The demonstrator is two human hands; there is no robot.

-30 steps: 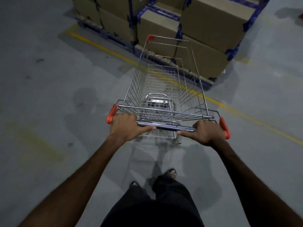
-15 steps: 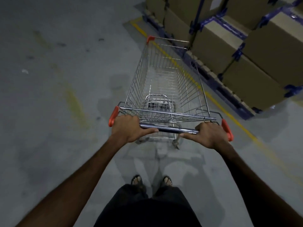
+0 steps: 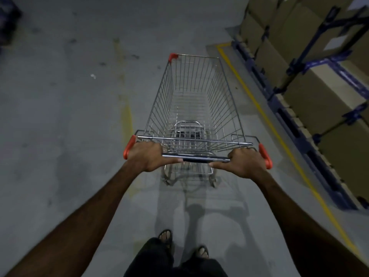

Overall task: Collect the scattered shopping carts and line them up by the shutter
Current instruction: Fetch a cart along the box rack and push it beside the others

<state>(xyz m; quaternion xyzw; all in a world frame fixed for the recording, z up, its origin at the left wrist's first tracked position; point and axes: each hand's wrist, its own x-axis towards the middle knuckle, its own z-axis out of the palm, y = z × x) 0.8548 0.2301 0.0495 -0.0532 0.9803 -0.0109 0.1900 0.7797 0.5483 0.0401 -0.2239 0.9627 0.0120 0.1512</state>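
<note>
An empty wire shopping cart (image 3: pixel 195 100) with orange corner caps stands right in front of me on the grey concrete floor. My left hand (image 3: pixel 148 155) grips the left end of its metal handle bar (image 3: pixel 196 158). My right hand (image 3: pixel 244 162) grips the right end of the same bar. The basket points away from me, roughly along a yellow floor line (image 3: pixel 265 116). No shutter and no other cart is in view.
Stacked cardboard boxes (image 3: pixel 319 92) strapped with blue bands sit on blue pallets (image 3: pixel 299 132) along the right, behind the yellow line. A faded yellow mark (image 3: pixel 125 114) runs down the floor on the left. A dark object (image 3: pixel 8 19) shows at the top left corner.
The cart and I have swung to the left: the boxes that stood straight ahead now run along the right side. Both hands have kept their grip on the handle.
</note>
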